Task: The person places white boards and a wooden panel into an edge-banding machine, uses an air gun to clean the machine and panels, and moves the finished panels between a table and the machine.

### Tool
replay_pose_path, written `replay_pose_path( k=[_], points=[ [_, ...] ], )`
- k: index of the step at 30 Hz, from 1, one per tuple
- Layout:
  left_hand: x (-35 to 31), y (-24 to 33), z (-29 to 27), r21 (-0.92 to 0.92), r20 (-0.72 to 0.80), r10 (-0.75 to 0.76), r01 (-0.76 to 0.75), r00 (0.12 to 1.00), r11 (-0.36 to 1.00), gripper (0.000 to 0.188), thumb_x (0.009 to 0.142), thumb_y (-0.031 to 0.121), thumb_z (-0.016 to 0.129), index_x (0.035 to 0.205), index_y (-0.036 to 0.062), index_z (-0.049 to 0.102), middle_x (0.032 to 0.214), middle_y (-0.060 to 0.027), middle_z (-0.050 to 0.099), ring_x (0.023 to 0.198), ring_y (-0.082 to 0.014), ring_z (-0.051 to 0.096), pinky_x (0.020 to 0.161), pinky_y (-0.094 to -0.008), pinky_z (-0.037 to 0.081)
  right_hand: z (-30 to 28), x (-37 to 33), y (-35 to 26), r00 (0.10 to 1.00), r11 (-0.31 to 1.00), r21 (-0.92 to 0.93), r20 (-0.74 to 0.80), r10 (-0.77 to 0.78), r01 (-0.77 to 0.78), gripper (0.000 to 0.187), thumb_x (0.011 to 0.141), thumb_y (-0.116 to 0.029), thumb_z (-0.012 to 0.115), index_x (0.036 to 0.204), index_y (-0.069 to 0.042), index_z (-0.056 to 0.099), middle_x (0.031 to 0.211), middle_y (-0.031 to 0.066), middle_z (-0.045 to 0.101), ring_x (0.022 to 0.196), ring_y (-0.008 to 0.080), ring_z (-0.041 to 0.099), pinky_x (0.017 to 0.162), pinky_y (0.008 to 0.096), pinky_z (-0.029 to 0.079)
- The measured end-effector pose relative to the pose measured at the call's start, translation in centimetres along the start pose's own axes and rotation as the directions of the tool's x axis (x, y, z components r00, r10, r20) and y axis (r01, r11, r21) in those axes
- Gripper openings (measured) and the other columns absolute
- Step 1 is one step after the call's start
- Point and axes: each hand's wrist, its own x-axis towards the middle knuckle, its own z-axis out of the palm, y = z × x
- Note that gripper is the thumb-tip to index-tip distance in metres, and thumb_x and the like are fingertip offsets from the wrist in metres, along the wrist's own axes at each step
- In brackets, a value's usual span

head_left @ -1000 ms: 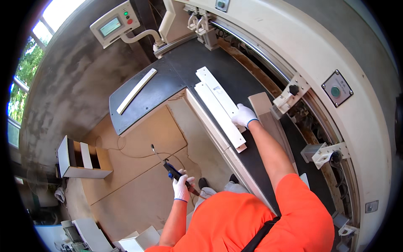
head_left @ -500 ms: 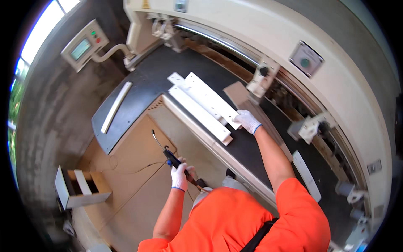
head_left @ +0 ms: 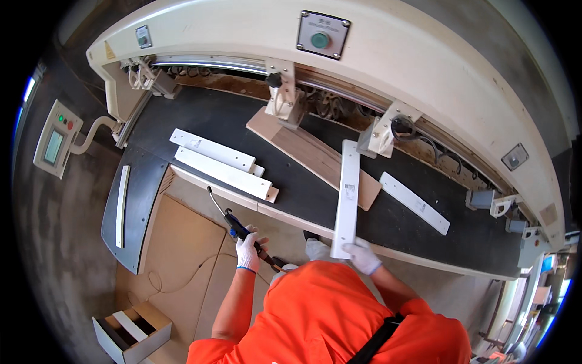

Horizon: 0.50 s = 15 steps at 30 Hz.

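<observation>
In my gloved left hand is an air blow gun with a thin bent nozzle pointing up and left, fingers wrapped round its handle. My gloved right hand grips the near end of a white drilled board bearing a small printed label. This board reaches away from me over the table edge, its far end in front of a brown wooden plank. Left of it, a white board and a thicker white piece lie stacked close together on the black machine table.
Another white board lies on the table to the right, a narrow white strip on its left wing. Clamp heads hang along the machine beam. A control panel stands at left. An open box sits lower left; a hose trails nearby.
My view has turned to the right. My right hand has lifted the white board off the stack and swung it right and toward me. The blow gun stays in my left hand.
</observation>
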Motion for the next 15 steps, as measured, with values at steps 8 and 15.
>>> replay_pose_path(
  k=[8,15],
  points=[
    [-1.4,1.2,0.1,0.004,-0.028,0.038,-0.038,0.999,0.999,0.043,0.093,0.012,0.060,0.136,0.0048,0.054,0.110,-0.0103,0.064,0.076,-0.0235,0.073,0.050,-0.0344,0.055,7.6,8.9,-11.9,0.712,-0.354,-0.900,0.423,-0.560,0.256,0.080,0.078,-0.032,0.082,0.147,-0.005,0.052,0.142,0.0187,0.059,0.129,0.0362,0.057,0.111,0.0520,0.044],
    [-1.9,-0.4,-2.9,-0.135,-0.160,0.087,-0.109,0.983,0.985,0.048,0.093,0.009,0.061,0.139,0.0027,0.051,0.122,-0.0106,0.061,0.082,-0.0265,0.074,0.052,-0.0375,0.057,-2.6,12.4,-13.4,0.734,-0.357,-0.885,0.453,-0.506,0.300,0.077,0.080,-0.033,0.083,0.147,-0.012,0.053,0.142,0.0129,0.054,0.135,0.0369,0.049,0.116,0.0507,0.038]
  ],
)
